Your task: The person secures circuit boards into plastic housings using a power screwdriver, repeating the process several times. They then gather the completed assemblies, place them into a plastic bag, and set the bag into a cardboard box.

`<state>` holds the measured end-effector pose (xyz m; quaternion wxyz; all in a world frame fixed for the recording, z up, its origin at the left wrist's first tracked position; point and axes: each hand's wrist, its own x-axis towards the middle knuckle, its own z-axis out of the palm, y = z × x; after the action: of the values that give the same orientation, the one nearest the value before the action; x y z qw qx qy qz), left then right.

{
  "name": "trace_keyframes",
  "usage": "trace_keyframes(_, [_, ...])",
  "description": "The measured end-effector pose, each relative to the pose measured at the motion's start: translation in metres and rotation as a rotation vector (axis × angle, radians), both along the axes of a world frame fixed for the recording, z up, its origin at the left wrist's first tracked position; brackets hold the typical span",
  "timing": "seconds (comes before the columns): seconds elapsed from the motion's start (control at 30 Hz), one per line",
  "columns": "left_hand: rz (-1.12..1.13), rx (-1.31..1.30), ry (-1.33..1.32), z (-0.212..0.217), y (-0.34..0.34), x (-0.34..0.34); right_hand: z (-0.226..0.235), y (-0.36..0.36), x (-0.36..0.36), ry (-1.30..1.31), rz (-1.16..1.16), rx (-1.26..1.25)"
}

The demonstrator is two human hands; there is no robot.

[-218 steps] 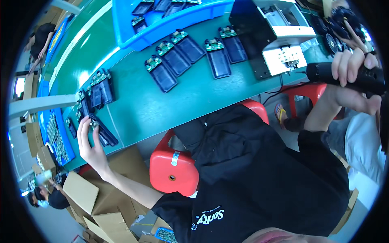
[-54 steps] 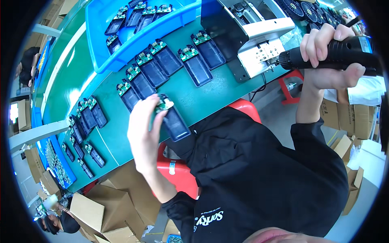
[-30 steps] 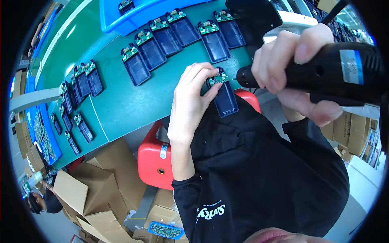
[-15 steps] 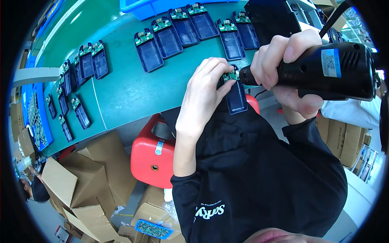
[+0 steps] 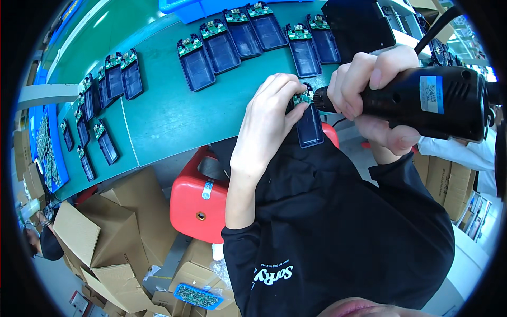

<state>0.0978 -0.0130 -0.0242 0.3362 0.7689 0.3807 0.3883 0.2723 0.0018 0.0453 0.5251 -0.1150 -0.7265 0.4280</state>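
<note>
My left hand (image 5: 272, 113) pinches the circuit-board end of a dark plastic casing (image 5: 309, 127) at the table's near edge. A green circuit board (image 5: 303, 97) sits in that end, partly covered by my fingers. My right hand (image 5: 369, 90) is wrapped round a black electric screwdriver (image 5: 422, 100), held almost level. Its nose points left at the board; the tip is hidden by the casing's end and I cannot tell whether it touches. Beyond my hands lie more casings with boards, such as one casing (image 5: 304, 55) just behind the held one.
Several casings (image 5: 105, 150) lie on the left of the green table (image 5: 158, 124). A blue bin (image 5: 198, 9) stands at the back, a black box (image 5: 359, 26) at the back right. Below are a red stool (image 5: 195, 203), cardboard boxes (image 5: 127, 222) and a blue tray of boards (image 5: 185, 291).
Both hands keep the same grip and nearly the same place. The whole view has shifted slightly; the screwdriver's rear end sits a little lower.
</note>
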Motion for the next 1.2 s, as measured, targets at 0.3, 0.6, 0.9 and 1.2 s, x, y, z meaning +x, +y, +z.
trace_keyframes(0.3, [-0.022, 0.053, -0.036, -0.004, 0.003, -0.004, -0.002, -0.002, -0.01, 0.082, -0.023, -0.067])
trace_keyframes(0.6, [-0.014, 0.086, 0.034, 0.005, -0.01, -0.025, -0.006, -0.013, -0.006, 0.223, -0.015, -0.014])
trace_keyframes(0.9, [0.408, 0.388, 0.316, 0.036, 0.057, -0.112, -0.004, -0.02, 0.045, 0.26, -0.11, -0.006])
trace_keyframes(1.2, [0.429, 0.475, 0.418, 0.034, 0.11, -0.11, -0.003, -0.02, 0.071, 0.2, -0.175, -0.004])
